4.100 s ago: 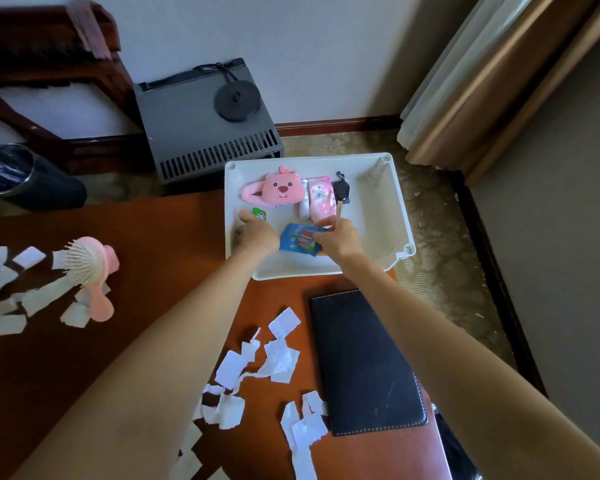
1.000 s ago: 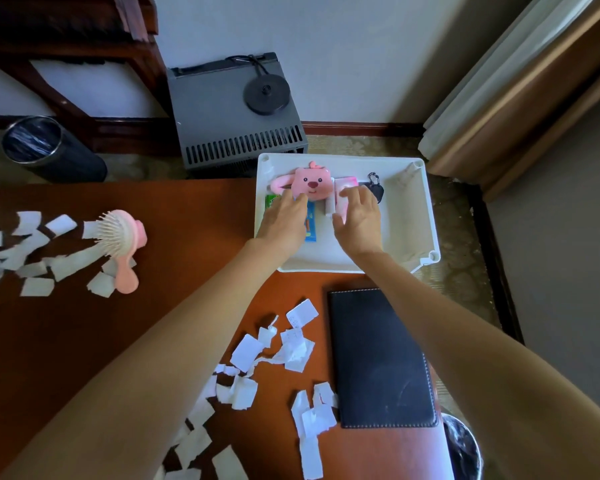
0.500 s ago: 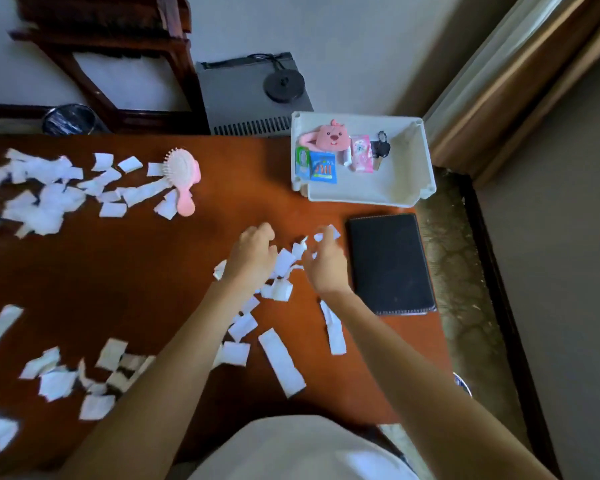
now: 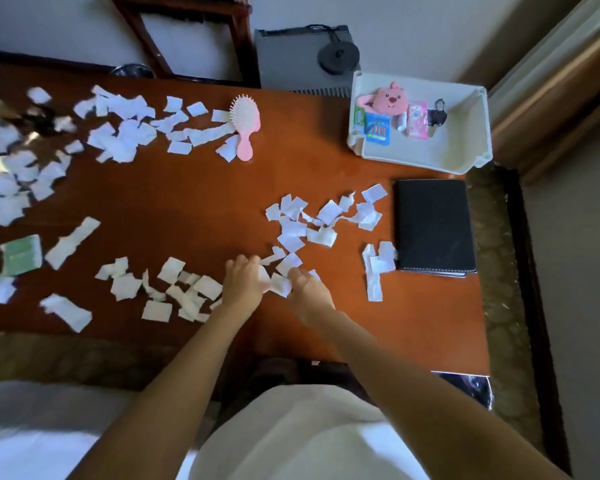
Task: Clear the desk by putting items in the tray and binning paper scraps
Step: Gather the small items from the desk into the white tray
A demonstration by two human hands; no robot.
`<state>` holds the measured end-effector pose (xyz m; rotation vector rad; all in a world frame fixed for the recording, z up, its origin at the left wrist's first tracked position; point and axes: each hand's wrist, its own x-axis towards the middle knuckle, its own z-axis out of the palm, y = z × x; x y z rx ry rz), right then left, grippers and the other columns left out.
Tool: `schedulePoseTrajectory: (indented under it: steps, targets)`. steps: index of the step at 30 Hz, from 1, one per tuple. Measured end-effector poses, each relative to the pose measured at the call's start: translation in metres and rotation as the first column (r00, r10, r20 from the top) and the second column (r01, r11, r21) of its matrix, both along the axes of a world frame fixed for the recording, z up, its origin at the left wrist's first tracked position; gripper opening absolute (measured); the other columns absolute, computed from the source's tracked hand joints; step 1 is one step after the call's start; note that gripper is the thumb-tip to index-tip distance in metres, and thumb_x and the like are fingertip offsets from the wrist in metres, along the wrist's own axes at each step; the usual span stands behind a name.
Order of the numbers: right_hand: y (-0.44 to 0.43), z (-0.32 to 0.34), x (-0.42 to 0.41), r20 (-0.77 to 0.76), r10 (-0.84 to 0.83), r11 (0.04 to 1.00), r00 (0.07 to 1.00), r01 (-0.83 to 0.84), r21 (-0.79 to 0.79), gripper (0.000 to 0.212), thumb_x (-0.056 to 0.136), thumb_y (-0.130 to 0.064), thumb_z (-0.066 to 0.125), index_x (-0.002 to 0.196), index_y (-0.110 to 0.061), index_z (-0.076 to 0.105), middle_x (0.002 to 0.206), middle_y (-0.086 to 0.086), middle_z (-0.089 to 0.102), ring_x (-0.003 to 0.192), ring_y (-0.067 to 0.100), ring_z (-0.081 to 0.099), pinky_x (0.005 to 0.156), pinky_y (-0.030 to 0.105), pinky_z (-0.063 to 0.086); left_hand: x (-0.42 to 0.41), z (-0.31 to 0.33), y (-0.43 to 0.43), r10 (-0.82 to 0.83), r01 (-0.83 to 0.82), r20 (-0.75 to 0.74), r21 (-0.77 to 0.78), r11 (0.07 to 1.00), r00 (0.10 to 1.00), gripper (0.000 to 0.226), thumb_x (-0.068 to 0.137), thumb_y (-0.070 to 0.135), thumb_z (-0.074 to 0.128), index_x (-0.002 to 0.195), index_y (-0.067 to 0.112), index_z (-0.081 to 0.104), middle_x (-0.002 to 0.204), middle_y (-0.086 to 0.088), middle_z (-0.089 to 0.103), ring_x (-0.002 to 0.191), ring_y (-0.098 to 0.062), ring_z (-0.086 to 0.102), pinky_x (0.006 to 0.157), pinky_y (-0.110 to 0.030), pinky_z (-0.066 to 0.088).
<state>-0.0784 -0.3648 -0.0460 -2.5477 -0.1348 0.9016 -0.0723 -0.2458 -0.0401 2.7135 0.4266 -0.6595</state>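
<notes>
Near the middle of the tabletop's (image 4: 187, 188) near edge, the left hand (image 4: 244, 283) and right hand (image 4: 309, 293) meet over paper scraps (image 4: 280, 285), each grip curled closed on a piece. More lie scattered across the tabletop. The white tray (image 4: 471, 147) sits at the far right corner, and a pink hairbrush (image 4: 245, 128) lies by the far edge.

Scraps (image 4: 0, 188) at the desk's (image 4: 187, 188) left edge blur and run off the picture, a dark thing (image 4: 42, 120) among them unreadable. The left hand (image 4: 245, 284) and right hand (image 4: 309, 291) hide their fingertips; the bin (image 4: 466, 386) at the near right corner is mostly under the desk.
</notes>
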Motion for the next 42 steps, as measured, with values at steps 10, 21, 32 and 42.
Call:
schedulePoseTrajectory:
  steps: [10, 21, 32, 42]
  targets:
    - [-0.017, 0.001, 0.017, 0.115, 0.08, 0.993, 0.99, -0.069, -0.098, 0.052, 0.091, -0.01, 0.057, 0.137, -0.014, 0.032, 0.116, 0.008, 0.057, 0.093, 0.022, 0.061, 0.078, 0.027, 0.054, -0.002, 0.004, -0.007, 0.161, -0.159, -0.047, 0.034, 0.987, 0.986, 0.056, 0.083, 0.041, 0.065, 0.123, 0.004, 0.051, 0.131, -0.012, 0.054, 0.122, -0.028, 0.049, 0.098, -0.034, 0.043]
    - [0.074, 0.029, 0.03, 0.094, 0.159, 0.944, 0.983, -0.18, 0.277, 0.067, 0.085, -0.012, 0.059, 0.144, -0.017, 0.027, 0.143, 0.01, 0.04, 0.124, 0.03, 0.048, 0.102, 0.041, 0.044, 0.006, 0.049, 0.072, 0.403, -0.341, 0.108, -0.365, 0.866, 0.909, 0.03, 0.089, 0.019, 0.057, 0.114, 0.002, 0.06, 0.11, -0.013, 0.064, 0.092, -0.023, 0.056, 0.073, -0.03, 0.043]
    - [0.275, 0.029, 0.053, 0.113, 0.101, 0.978, 0.988, -0.12, 0.173, 0.031, 0.091, -0.02, 0.057, 0.115, -0.007, 0.043, 0.105, 0.016, 0.062, 0.089, 0.031, 0.063, 0.071, 0.035, 0.054, 0.024, 0.035, 0.284, 0.532, -0.477, 0.161, -0.285, 0.831, 0.831, 0.027, 0.092, 0.006, 0.05, 0.118, 0.007, 0.056, 0.123, -0.012, 0.058, 0.113, -0.027, 0.055, 0.085, -0.028, 0.045]
    - [0.373, 0.02, 0.065, 0.079, 0.066, 0.992, 0.995, -0.074, 0.103, 0.033, 0.093, -0.027, 0.053, 0.119, -0.01, 0.041, 0.1, 0.01, 0.061, 0.08, 0.024, 0.062, 0.063, 0.03, 0.054, 0.017, -0.003, 0.399, 0.571, -0.572, -0.065, 0.002, 0.82, 0.819, 0.069, 0.082, 0.02, 0.069, 0.138, 0.015, 0.029, 0.141, -0.019, 0.028, 0.128, -0.035, 0.034, 0.102, -0.047, 0.04]
